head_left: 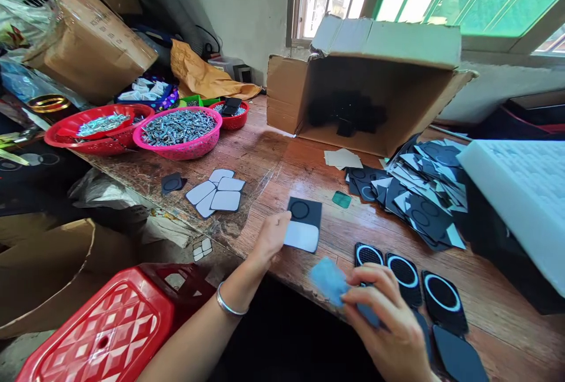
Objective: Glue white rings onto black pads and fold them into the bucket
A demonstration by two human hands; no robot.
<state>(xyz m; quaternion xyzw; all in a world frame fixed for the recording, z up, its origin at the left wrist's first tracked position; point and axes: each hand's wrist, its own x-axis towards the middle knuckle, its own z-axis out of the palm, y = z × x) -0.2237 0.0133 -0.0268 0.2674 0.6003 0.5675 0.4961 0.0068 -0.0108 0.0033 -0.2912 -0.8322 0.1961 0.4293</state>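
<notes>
My left hand (272, 235) is closed on the left edge of a dark sheet (311, 211) with a ring mark. A white rounded panel (302, 236) covers the sheet's lower part. To the right, my right hand (384, 305) pinches a blurred translucent blue film (327, 279). Beside and partly behind that hand lie black rounded plates with white rings (442, 294). Plain dark plates (459, 352) sit below them, partly hidden by the hand. A small green piece (341, 199) rests above and right of the dark sheet.
White rounded cards (226, 201) and small dark pieces (172, 182) lie left. Red (62, 138) and pink (189, 149) baskets of metal parts stand behind them. An open carton (282, 96) is at the back, a heap of dark sheets (428, 211) and white foam (507, 205) right.
</notes>
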